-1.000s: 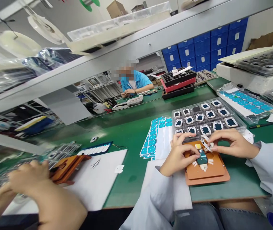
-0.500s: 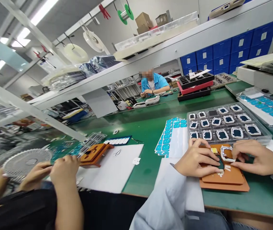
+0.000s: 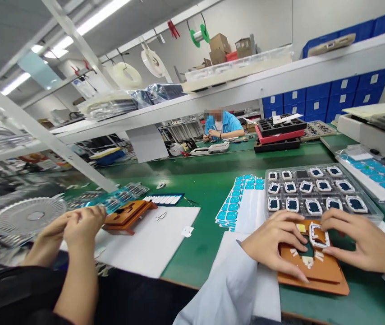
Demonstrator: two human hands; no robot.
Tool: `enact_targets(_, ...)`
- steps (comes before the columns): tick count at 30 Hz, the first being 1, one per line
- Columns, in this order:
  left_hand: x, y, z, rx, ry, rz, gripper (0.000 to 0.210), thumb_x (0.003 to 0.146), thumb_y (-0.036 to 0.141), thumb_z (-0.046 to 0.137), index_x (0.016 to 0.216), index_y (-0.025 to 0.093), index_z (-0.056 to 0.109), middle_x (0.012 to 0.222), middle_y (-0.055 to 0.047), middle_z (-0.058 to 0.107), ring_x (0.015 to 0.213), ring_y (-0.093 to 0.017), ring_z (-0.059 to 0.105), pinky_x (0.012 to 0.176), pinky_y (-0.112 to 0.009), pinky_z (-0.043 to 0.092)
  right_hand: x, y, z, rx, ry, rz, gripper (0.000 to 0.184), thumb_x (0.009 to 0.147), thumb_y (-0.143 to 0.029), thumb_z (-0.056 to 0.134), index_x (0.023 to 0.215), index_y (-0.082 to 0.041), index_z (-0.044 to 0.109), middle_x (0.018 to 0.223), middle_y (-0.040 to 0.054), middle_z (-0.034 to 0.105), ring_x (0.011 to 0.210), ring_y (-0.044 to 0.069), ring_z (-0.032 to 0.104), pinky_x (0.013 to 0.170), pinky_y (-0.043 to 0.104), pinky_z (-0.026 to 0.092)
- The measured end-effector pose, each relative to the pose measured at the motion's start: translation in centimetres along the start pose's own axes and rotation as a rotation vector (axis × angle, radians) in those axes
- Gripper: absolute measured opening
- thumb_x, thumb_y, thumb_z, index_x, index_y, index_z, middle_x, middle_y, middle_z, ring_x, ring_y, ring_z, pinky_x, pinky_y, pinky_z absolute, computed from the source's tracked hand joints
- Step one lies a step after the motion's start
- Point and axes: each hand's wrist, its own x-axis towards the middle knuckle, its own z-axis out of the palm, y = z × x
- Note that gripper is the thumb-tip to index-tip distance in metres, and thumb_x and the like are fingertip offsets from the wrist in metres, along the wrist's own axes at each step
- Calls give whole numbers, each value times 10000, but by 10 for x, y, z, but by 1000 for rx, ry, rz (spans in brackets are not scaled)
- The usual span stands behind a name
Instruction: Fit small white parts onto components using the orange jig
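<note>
My left hand (image 3: pixel 278 241) lies over the left side of an orange fixture block (image 3: pixel 327 275), its thumb and fingers spread around a dark cut-out. Between thumb and fingers, my right hand (image 3: pixel 358 239) grips a small white plastic frame (image 3: pixel 320 235) over the block's upper part. A yellow square (image 3: pixel 301 228) sits beside the frame, and small pale pieces (image 3: pixel 308 262) surround the cut-out. Just behind the block stands a clear tray (image 3: pixel 300 174) with rows of white frames with dark centres.
Blue-printed sheets (image 3: pixel 236 198) lie left of the tray, more blue parts (image 3: pixel 382 174) to its right. At left, a co-worker's hands (image 3: pixel 80 225) are near another orange fixture (image 3: pixel 130 214) and a fan (image 3: pixel 30 216). A person in blue (image 3: pixel 229 124) sits across the bench. A shelf beam (image 3: pixel 246 92) crosses above.
The camera view has shifted and tilted. My left thumb has spread lower across the block, uncovering more pale pieces. The white frame stays in my right hand and appears more upright.
</note>
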Motion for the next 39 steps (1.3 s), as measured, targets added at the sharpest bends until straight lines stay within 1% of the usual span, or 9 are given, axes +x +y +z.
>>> enact_targets(3, -1, -4, 0, -35, -22, 31, 592, 370, 386, 956, 863, 162, 717, 964, -48, 734, 1225, -248, 553, 1127, -338, 356, -1, 1, 1, -96, -54, -55, 189, 911, -360, 595, 1066, -252, 600, 1084, 72, 630, 929, 200, 658, 755, 294, 578)
enact_targets(8, -5, -5, 0, -44, -52, 32, 692, 323, 400, 956, 915, 146, 704, 1026, -68, 718, 1188, -244, 577, 1115, -311, 368, -3, 2, -1, -176, -16, -114, 244, 905, -373, 611, 1123, -264, 605, 1138, 71, 648, 970, 206, 674, 757, 285, 601)
enact_targets(14, -11, -7, 10, -40, 18, -4, 571, 595, 647, 762, 943, 196, 716, 1024, -22, 709, 1160, -205, 570, 1064, -298, 374, -5, 7, -2, -237, -13, -157, 258, 896, -388, 620, 1120, -262, 648, 1162, 68, 663, 986, 222, 684, 782, 284, 610)
enact_targets(18, -10, -5, 15, 1, 43, -5, 604, 649, 728, 648, 919, 194, 724, 974, -22, 722, 1169, -208, 568, 1045, -308, 361, -9, 14, -1, -244, -1, -184, 276, 888, -372, 636, 1152, -292, 644, 1190, 34, 659, 1032, 210, 672, 823, 272, 605)
enact_targets(25, -7, 1, 13, 5, 83, 23, 600, 680, 716, 649, 909, 168, 732, 942, -40, 724, 1143, -212, 576, 1018, -308, 386, -13, 19, 0, -256, -24, -195, 322, 908, -372, 609, 1221, -296, 587, 1229, 31, 641, 1074, 202, 655, 842, 288, 608)
enact_targets(29, -6, 0, 10, 18, 68, 40, 478, 673, 574, 776, 923, 168, 741, 956, -34, 730, 1100, -197, 572, 991, -293, 412, -16, 20, 1, -263, -19, -192, 317, 907, -377, 607, 1213, -295, 589, 1257, 29, 628, 1101, 212, 642, 851, 315, 610)
enact_targets(33, -4, -1, 8, 96, 68, 46, 394, 723, 548, 766, 875, 185, 747, 924, -13, 739, 1085, -203, 560, 959, -332, 401, -11, 17, 1, -227, 11, -194, 317, 895, -351, 623, 1206, -295, 601, 1200, 23, 660, 1071, 212, 653, 837, 312, 607)
enact_targets(36, -2, 2, 5, 119, 128, 52, 387, 765, 575, 719, 787, 189, 727, 828, -2, 735, 1031, -199, 576, 911, -349, 392, -5, 9, 2, -156, 63, -189, 296, 876, -324, 654, 1167, -280, 622, 1130, 35, 686, 992, 212, 666, 798, 324, 592)
enact_targets(39, 1, 8, 1, 156, 253, 14, 417, 766, 587, 711, 787, 170, 707, 780, -19, 720, 949, -193, 579, 856, -349, 398, 1, -4, 4, -42, 132, -199, 223, 869, -278, 678, 1088, -254, 647, 1084, 54, 696, 912, 202, 643, 776, 351, 557)
